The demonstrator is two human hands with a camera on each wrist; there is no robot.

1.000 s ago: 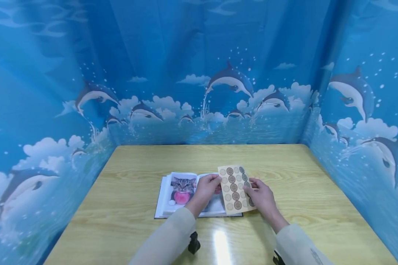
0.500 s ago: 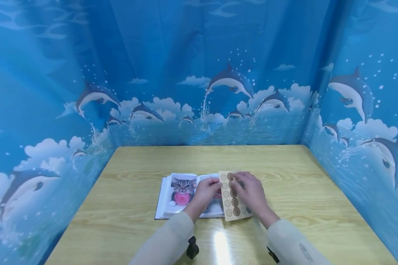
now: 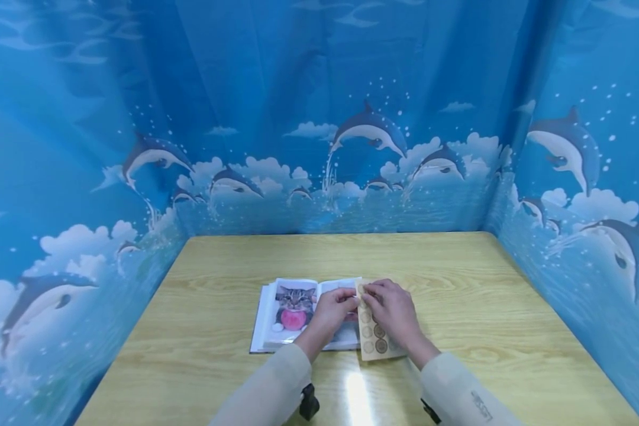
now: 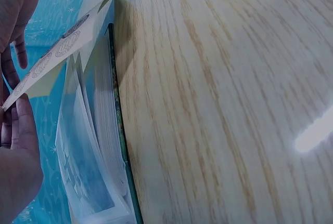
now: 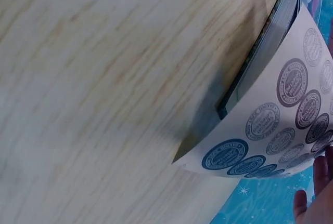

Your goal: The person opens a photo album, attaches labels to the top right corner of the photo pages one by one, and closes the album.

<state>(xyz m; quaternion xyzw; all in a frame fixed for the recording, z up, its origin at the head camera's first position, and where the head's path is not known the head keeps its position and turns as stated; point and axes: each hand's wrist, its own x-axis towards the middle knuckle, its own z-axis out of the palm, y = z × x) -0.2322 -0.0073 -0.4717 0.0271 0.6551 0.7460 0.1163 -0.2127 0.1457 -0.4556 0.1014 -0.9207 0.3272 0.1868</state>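
A cream sheet of round seal stickers (image 3: pixel 369 346), some brown and some pale, stands tilted over the right side of an open photo album (image 3: pixel 343 337). My left hand (image 3: pixel 327 313) pinches the sheet by its left edge, thumb in front. Over the sheet's face lies my right hand (image 3: pixel 396 310), its thumb and forefinger together at the upper left stickers; it hides much of the sheet. The right wrist view shows the sheet (image 5: pixel 263 122) bowed, with rows of stamped circles. In the left wrist view, the sheet (image 4: pixel 57 52) rises beside the album's page edges (image 4: pixel 106 109).
The album's left page holds a cat photo (image 3: pixel 294 307) with a pink round shape. A wood-grain table (image 3: pixel 207 331) lies under everything, with a bright light reflection (image 3: pixel 358 396) near the front. Blue dolphin-print curtains (image 3: pixel 245 118) enclose the table's back and sides.
My right hand has moved left from the sheet's right edge across its face to the upper left stickers. The sheet has turned and dropped slightly. My left hand keeps its grip.
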